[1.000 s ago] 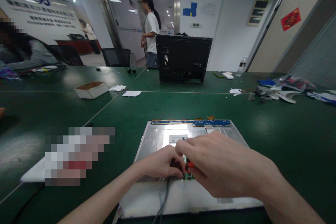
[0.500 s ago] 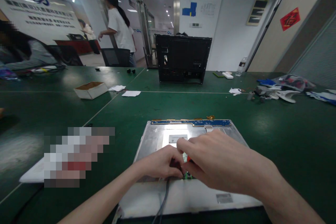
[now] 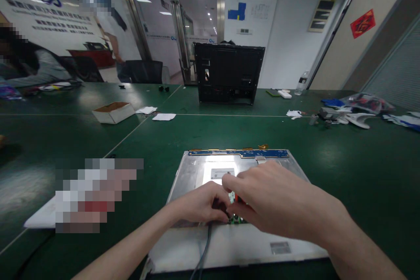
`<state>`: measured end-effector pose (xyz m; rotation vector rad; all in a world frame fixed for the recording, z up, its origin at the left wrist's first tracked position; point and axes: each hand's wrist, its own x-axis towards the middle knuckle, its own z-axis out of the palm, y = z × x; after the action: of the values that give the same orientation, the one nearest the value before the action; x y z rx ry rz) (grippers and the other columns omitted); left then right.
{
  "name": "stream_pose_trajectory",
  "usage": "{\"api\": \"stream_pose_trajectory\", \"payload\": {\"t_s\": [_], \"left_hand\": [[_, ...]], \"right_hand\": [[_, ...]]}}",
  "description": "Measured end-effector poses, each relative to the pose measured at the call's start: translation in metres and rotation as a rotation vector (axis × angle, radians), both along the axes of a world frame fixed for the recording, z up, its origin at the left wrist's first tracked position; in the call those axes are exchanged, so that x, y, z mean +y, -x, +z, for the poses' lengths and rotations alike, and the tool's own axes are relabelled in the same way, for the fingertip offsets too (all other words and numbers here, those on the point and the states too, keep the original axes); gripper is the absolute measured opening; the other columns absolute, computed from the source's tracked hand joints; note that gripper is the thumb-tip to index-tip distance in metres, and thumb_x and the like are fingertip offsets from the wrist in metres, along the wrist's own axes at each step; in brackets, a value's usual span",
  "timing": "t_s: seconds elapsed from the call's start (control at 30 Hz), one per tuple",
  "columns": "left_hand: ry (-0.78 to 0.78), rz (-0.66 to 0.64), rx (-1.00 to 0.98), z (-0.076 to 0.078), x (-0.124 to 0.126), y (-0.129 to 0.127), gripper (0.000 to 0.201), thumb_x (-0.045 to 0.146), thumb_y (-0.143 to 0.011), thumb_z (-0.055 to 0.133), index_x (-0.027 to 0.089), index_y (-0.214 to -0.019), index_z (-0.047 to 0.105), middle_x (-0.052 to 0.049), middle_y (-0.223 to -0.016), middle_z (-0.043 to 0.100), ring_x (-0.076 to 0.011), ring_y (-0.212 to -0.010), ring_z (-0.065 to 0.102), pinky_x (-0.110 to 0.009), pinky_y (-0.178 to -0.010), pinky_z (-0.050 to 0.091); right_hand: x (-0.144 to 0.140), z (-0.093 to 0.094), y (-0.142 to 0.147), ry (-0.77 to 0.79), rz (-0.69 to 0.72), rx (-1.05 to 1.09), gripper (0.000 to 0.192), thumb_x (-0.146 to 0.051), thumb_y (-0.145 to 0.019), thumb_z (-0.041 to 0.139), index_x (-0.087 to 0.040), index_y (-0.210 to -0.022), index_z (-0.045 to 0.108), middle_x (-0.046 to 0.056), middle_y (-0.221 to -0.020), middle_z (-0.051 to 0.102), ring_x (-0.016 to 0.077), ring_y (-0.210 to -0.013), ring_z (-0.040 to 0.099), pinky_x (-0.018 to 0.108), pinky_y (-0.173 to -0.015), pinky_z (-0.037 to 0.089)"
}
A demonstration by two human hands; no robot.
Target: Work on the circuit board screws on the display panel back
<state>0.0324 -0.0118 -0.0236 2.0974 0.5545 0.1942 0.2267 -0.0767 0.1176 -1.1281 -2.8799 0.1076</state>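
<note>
A flat metal-backed display panel (image 3: 197,170) lies on the green table right in front of me, with a blue circuit strip (image 3: 239,153) along its far edge. My left hand (image 3: 200,203) rests on the panel with its fingers curled at the end of a dark cable (image 3: 205,247) that runs toward me. My right hand (image 3: 278,201) meets it from the right, fingers pinched around a small red and green part (image 3: 235,199). A small green board (image 3: 236,219) peeks out under the fingers. The fingertips hide the joint itself.
A black monitor housing (image 3: 229,73) stands upright farther back. A shallow cardboard box (image 3: 113,112) and papers (image 3: 164,117) lie to the left, loose parts and bags (image 3: 354,111) to the right. A person walks at the back left (image 3: 108,35); another sits at far left.
My right hand has shifted slightly toward me over the small part. The person in the background has walked from the middle to the left.
</note>
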Motion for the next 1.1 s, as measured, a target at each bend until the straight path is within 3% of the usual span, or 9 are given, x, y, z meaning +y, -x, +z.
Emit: {"api": "stream_pose_trajectory", "payload": {"t_s": [0.23, 0.4, 0.57, 0.73, 0.93, 1.1], "left_hand": [[0.008, 0.019, -0.007, 0.0063, -0.0023, 0.0001, 0.012, 0.021, -0.079, 0.069, 0.017, -0.089, 0.074, -0.002, -0.079, 0.07, -0.0172, -0.071, 0.061, -0.024, -0.065, 0.047], [0.011, -0.001, -0.029, 0.0042, 0.0, -0.0005, 0.009, 0.018, -0.078, 0.069, 0.015, -0.085, 0.073, -0.001, -0.074, 0.068, -0.0158, -0.066, 0.059, -0.022, -0.059, 0.044], [0.006, 0.014, 0.011, 0.0037, -0.0019, -0.0002, 0.012, 0.02, -0.077, 0.071, 0.016, -0.088, 0.073, -0.001, -0.074, 0.067, -0.015, -0.064, 0.058, -0.021, -0.057, 0.043], [0.002, 0.036, 0.009, 0.0042, -0.003, 0.0006, 0.01, 0.02, -0.079, 0.068, 0.017, -0.087, 0.073, -0.001, -0.076, 0.068, -0.0156, -0.067, 0.059, -0.022, -0.061, 0.045], [-0.009, 0.018, 0.0, 0.0011, -0.0001, 0.0, 0.01, 0.02, -0.077, 0.07, 0.015, -0.085, 0.073, 0.0, -0.073, 0.067, -0.0143, -0.063, 0.056, -0.022, -0.059, 0.043], [-0.007, 0.05, 0.024, 0.0004, -0.0036, 0.0004, 0.01, 0.022, -0.078, 0.07, 0.017, -0.085, 0.073, 0.0, -0.073, 0.067, -0.0149, -0.065, 0.057, -0.022, -0.061, 0.044]], "right_hand": [[-0.0015, 0.004, -0.0008, 0.062, 0.05, 0.011, 0.013, -0.016, -0.084, 0.057, -0.019, -0.097, 0.054, 0.002, -0.081, 0.064, 0.0139, -0.061, 0.053, 0.027, -0.047, 0.024], [-0.0003, 0.002, -0.0001, 0.06, -0.005, 0.027, 0.011, -0.032, -0.089, 0.058, -0.021, -0.092, 0.057, 0.001, -0.075, 0.066, 0.0158, -0.06, 0.056, 0.028, -0.048, 0.022], [0.0008, 0.0015, -0.0002, 0.004, 0.015, 0.018, 0.004, -0.021, -0.089, 0.053, -0.02, -0.09, 0.057, 0.0, -0.072, 0.064, 0.0147, -0.056, 0.053, 0.028, -0.047, 0.02], [-0.0018, 0.0032, -0.0006, 0.052, 0.068, 0.025, 0.013, -0.016, -0.082, 0.058, -0.02, -0.094, 0.054, 0.0, -0.079, 0.062, 0.0134, -0.059, 0.05, 0.027, -0.046, 0.024], [0.0004, 0.0013, 0.0006, 0.054, -0.009, 0.027, 0.01, -0.031, -0.09, 0.056, -0.022, -0.093, 0.058, 0.0, -0.076, 0.066, 0.0147, -0.06, 0.053, 0.027, -0.049, 0.021], [0.0003, 0.002, -0.0017, 0.049, 0.046, 0.036, 0.005, -0.021, -0.089, 0.052, -0.021, -0.09, 0.056, 0.0, -0.074, 0.063, 0.0131, -0.056, 0.049, 0.027, -0.048, 0.021]]}}
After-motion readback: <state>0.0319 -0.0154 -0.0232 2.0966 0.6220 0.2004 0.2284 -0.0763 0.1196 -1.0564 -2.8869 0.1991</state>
